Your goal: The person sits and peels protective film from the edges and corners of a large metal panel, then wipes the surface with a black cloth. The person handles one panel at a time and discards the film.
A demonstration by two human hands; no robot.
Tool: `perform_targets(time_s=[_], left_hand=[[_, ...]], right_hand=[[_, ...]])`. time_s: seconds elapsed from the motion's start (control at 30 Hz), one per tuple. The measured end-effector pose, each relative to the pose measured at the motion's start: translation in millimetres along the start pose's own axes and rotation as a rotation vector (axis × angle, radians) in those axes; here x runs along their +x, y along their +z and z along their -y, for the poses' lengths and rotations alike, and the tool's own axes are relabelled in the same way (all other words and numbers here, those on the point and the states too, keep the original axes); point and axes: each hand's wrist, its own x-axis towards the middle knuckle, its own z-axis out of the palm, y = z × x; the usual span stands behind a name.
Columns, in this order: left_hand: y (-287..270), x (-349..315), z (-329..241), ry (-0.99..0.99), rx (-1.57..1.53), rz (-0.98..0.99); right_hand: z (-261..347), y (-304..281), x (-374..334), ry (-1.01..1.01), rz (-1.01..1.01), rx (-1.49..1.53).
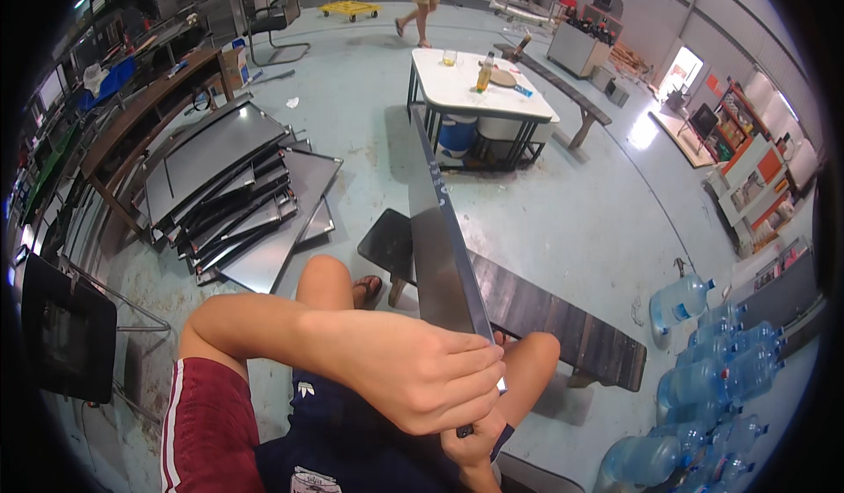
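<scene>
Big workshop, pale painted floor (369,154) with stuff all over it. Main thing is a long, thin, dark panel (440,269) standing up on edge in front of the seated person, its near end by the lap and its far end pointing toward the white table (479,75). The left hand (426,374) is curled tight over that near end. The right hand (477,447) is just below with its fingers bent near a small dark piece (464,430); can't tell if it's gripping that, or how far the fingers are spread.

What'd worry me: the hold I can see is all at one end, so a loose grip or a nudge could let the far end swing or tip. Can't see what's under the bottom edge either. If it went right, it'd probably hit the slatted bench (563,321) or the right knee (538,352). Left is the messy pile of flat panels (237,185), and a falling corner could scratch those. Blue water jugs (703,379) are further off, on the right.
</scene>
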Motion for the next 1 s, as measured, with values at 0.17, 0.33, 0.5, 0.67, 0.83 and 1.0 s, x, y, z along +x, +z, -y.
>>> perform_targets(time_s=[0.17,0.33,0.5,0.67,0.83,1.0], left_hand=[[2,-6,-3,0.008,0.006,0.010],[0,-3,-4,0.016,0.004,0.045],[1,0,3,0.010,-0.035,0.060],[18,-3,18,-0.141,-0.264,-0.020],[21,-7,17,-0.345,-0.532,-0.036],[15,-14,21,-0.342,-0.725,-0.037]], right_hand=[[0,2,-5,-0.019,0.006,0.005],[9,1,-2,-0.051,-0.001,-0.049],[11,-1,4,-0.047,0.055,-0.052],[7,-4,0,-0.045,0.050,-0.099],[5,-5,-5,-0.009,0.075,-0.075],[4,-2,-3,-0.010,0.071,-0.046]])
